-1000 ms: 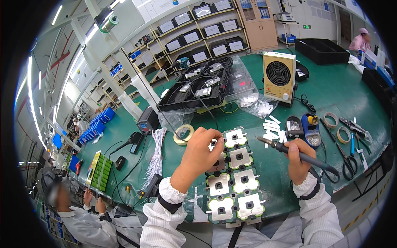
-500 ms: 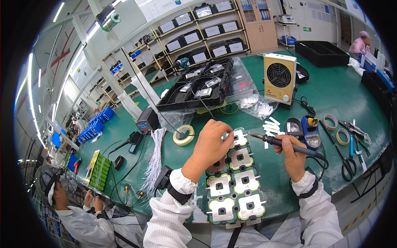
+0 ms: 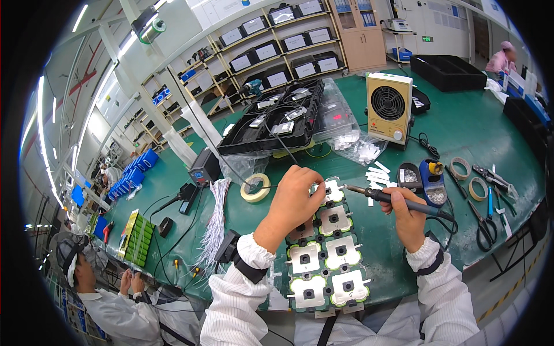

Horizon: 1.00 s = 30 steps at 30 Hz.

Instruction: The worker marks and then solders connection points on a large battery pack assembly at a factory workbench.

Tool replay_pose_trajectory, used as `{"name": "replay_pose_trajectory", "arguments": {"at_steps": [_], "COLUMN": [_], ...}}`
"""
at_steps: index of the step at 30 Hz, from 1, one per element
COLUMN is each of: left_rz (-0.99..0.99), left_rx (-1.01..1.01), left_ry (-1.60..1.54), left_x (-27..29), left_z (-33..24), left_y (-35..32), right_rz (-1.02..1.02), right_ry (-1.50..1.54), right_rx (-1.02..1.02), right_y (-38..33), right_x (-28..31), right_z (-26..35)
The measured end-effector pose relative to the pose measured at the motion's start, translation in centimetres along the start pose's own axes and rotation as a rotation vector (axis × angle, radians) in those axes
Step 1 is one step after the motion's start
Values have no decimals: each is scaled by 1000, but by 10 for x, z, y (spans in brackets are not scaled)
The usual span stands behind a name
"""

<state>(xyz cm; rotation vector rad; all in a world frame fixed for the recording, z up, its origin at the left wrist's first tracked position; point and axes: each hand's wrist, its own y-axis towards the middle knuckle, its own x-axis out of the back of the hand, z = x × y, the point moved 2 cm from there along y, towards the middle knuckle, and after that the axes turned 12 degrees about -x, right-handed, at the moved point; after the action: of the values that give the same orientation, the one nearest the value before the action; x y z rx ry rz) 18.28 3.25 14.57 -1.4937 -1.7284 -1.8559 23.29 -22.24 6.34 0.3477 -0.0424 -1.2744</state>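
Note:
My right hand (image 3: pixel 407 218) grips a soldering iron (image 3: pixel 375 195) by its dark handle, the tip pointing left. That tip is close to the far end of a battery pack (image 3: pixel 326 254), a double row of cells with white metal tabs and dark square centres. Over the pack's far left part, my left hand (image 3: pixel 295 199) is closed, thumb and fingers pinched near the far-right tab (image 3: pixel 332 191). Whatever sits in that pinch is too small or hidden to make out. A roll of masking tape (image 3: pixel 254 188) lies left of my left hand.
Right of the pack are a soldering iron stand (image 3: pixel 433 176), tape rolls and scissors (image 3: pixel 486 230). Behind stand an ionizing fan (image 3: pixel 389 109) and a black tray (image 3: pixel 277 118). White wires (image 3: pixel 217 213) hang at the left, where a co-worker (image 3: pixel 104 282) sits beside green cells (image 3: pixel 137 239).
My hands and the soldering iron stay almost still at the pack's far end. The co-worker's hands at the left have shifted slightly.

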Motion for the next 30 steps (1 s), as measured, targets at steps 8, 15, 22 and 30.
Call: {"name": "replay_pose_trajectory", "arguments": {"at_steps": [8,15,22,30], "left_rz": [24,34,25,-458], "left_rx": [-9,-31,-75,187], "left_ry": [2,-4,35,314], "left_x": [-4,-10,-8,53], "left_z": [0,1,-4,16], "left_y": [2,4,6,-59], "right_rz": [-5,-3,-23,-13], "right_ry": [3,13,15,2], "right_rx": [-14,-15,-32,-18], "right_y": [0,0,0,-1], "right_x": [0,0,-1,0], "right_z": [0,0,0,3]}}
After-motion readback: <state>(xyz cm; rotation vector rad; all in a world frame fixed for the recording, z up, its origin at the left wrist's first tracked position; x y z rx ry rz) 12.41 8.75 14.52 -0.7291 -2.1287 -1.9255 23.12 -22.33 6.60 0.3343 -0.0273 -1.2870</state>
